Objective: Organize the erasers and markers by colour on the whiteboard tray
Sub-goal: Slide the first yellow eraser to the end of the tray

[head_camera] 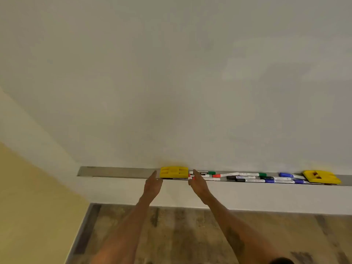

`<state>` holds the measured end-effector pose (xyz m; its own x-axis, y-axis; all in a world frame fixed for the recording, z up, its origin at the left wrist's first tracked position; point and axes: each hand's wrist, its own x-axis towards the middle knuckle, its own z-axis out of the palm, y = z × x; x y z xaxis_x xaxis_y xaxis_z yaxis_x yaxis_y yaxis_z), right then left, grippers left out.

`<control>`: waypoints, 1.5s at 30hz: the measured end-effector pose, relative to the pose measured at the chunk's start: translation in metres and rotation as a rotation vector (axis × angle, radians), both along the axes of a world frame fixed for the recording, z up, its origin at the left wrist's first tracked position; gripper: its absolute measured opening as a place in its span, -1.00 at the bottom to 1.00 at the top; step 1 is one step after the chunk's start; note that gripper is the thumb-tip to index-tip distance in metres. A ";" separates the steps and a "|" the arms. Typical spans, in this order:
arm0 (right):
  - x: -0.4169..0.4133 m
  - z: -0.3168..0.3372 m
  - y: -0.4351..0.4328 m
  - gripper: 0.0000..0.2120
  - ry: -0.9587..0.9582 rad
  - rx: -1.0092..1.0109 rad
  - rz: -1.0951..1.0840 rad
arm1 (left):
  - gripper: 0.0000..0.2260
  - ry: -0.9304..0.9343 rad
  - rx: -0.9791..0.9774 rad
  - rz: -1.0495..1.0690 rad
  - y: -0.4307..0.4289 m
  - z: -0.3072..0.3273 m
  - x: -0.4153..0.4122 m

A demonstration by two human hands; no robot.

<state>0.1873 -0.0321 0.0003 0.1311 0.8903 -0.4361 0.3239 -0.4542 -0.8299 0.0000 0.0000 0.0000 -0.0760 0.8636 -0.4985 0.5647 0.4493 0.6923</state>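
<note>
We reach both bare arms up from the lower middle of the frame toward the long grey metal whiteboard tray (pixel 118 172), which runs left to right just below centre, under the blank white board (pixel 171 73). Our left hand (pixel 152 184) has its grip loosely spread, index finger extended, the tip just beside the left end of the yellow rectangular plastic eraser (pixel 173 172); it pinches nothing. Our right hand (pixel 198 184) is also spread and holds nothing, its fingertip at the eraser's right end, where the first white-barrelled markers begin. So the eraser lies between our two hands, just above both fingertips, its long axis along the tray; each hand is about equally near, one to each short end. We judge that the coming move turns on this bracketing: closing in from both ends would lift or slide it along the tray. It looks rigid, ribbed on top, resting flat. To its right lies a jumble of markers, all roughly parallel to the tray: a green-capped marker (pixel 204 172), a red-capped marker (pixel 222 175), a black-capped marker (pixel 245 180) and blue-capped markers (pixel 285 175), colours mixed. At the far right edge a second yellow eraser (pixel 322 177) sits skewed across the tray. The tray's left stretch is bare. Sorting looks barely begun, we think.
</note>
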 end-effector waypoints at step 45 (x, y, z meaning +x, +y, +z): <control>-0.234 -0.039 0.067 -0.69 0.221 0.145 -0.235 | -0.69 -0.023 0.310 0.311 0.052 -0.034 -0.168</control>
